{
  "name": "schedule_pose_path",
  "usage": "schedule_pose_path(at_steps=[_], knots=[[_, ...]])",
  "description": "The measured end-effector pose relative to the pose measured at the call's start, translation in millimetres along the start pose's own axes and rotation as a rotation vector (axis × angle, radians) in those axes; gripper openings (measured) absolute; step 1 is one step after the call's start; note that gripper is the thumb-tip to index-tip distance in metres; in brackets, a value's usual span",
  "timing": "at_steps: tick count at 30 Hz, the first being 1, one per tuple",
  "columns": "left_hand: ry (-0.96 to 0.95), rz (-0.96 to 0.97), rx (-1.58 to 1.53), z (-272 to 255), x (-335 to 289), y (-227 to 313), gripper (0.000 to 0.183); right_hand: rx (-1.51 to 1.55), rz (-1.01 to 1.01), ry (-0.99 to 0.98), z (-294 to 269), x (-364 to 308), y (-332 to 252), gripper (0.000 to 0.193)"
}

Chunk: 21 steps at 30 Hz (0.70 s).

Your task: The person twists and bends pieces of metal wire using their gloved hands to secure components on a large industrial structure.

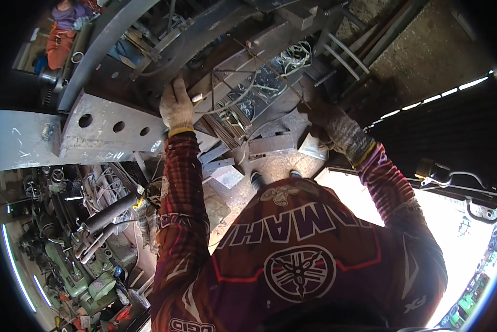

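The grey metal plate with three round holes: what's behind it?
Behind the grey metal plate with three round holes, only darkness shows through the holes; the solid metal covers everything else there.

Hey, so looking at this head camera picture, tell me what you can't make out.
All in the head view:
- Right hand's grip: the dark glove's fingers blend into shadow.
- Small white piece by the left hand: too small to identify.
- Shoes: mostly hidden by the wearer's shirt.
- Person at upper left: cut off by the top edge.
- Bright ground at right: detail lost in glare.
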State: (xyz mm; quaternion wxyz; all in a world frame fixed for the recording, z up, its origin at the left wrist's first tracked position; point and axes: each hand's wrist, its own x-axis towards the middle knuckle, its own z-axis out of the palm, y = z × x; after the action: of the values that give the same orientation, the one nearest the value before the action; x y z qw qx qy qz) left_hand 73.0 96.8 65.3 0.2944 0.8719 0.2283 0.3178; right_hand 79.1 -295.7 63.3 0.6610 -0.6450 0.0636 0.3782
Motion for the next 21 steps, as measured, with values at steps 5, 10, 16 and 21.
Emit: schedule_pose_path(at_steps=[5, 10, 16, 21], knots=[[-0.027, -0.041, -0.001, 0.1, 0.6, 1.8, 0.048, 0.239, -0.011, -0.087, 2.8, -10.7, -4.2, 0.037], [-0.031, -0.047, -0.010, -0.3, -0.4, 5.6, 0.048, 0.362, 0.041, -0.079, 4.3, -12.8, -4.0, 0.035], [-0.009, -0.044, 0.006, 0.1, -2.1, 4.2, 0.049, -0.030, 0.102, -0.013, 4.4, -8.3, -20.9, 0.034], [-0.013, -0.042, -0.022, 0.9, -1.0, 5.5, 0.051, -0.155, 0.253, 0.059, -5.9, 32.3, -7.3, 0.038]])
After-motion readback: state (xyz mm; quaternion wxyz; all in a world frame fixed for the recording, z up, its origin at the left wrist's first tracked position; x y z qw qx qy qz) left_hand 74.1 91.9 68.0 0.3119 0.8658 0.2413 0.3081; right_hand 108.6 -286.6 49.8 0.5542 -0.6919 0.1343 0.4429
